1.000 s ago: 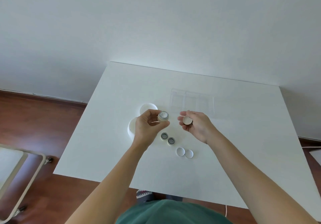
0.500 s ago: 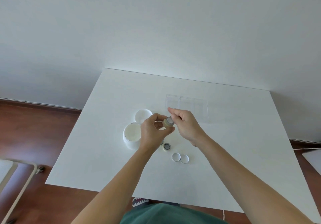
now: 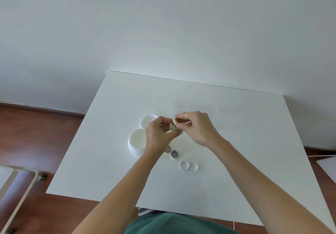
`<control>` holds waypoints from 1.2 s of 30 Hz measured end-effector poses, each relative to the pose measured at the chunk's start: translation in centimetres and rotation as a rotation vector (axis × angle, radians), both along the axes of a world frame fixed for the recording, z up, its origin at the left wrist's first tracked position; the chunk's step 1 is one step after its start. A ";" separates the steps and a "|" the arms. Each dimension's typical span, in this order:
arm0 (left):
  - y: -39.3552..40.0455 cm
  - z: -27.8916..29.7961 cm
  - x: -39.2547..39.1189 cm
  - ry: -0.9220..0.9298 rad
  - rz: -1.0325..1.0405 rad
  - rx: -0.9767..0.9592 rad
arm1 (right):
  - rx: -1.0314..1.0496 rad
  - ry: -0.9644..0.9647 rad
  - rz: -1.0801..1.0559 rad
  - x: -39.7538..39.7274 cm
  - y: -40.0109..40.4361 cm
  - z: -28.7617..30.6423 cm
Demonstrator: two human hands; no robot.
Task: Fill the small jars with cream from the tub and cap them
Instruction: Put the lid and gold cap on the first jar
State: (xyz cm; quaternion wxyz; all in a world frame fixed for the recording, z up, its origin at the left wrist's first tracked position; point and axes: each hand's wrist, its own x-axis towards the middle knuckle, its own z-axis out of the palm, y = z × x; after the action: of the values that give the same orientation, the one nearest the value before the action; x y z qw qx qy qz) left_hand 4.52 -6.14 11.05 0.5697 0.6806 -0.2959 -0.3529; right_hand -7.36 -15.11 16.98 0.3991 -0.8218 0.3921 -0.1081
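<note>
My left hand (image 3: 160, 134) grips a small cream-filled jar (image 3: 173, 127) above the white table (image 3: 236, 152). My right hand (image 3: 198, 126) pinches a white cap (image 3: 175, 121) that sits on the jar's mouth. The open tub of cream (image 3: 137, 142) stands just left of my left hand, with its white lid (image 3: 148, 119) lying behind it. Two small open jars (image 3: 175, 153) rest on the table below my hands, one partly hidden by my left wrist. Two loose white caps (image 3: 188, 166) lie side by side nearer to me.
A clear plastic compartment box (image 3: 196, 106) sits behind my hands. The table's left and front edges drop to a wooden floor (image 3: 36, 134). A light-framed piece of furniture (image 3: 11, 183) stands on the floor at lower left.
My right hand brought the cap from apart to the jar in my left hand and now holds it on the jar's mouth. The view shifted slightly.
</note>
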 end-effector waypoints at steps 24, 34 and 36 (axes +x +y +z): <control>0.2 2.1 2.3 0.599 -0.337 -0.252 | 0.015 -0.053 0.291 -0.4 -2.3 5.5; 0.2 2.7 1.7 0.768 -0.202 -0.265 | -0.045 -0.102 0.322 -0.5 -2.1 5.3; 0.2 2.7 1.4 0.782 -0.190 -0.296 | -0.043 -0.109 0.317 -0.5 -2.1 5.2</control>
State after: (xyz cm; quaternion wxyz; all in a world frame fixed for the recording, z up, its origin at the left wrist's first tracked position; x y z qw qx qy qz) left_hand 5.96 -5.90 13.70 0.6956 0.3762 -0.1662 -0.5890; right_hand -7.85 -17.17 22.22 0.4143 -0.8745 0.2328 -0.0965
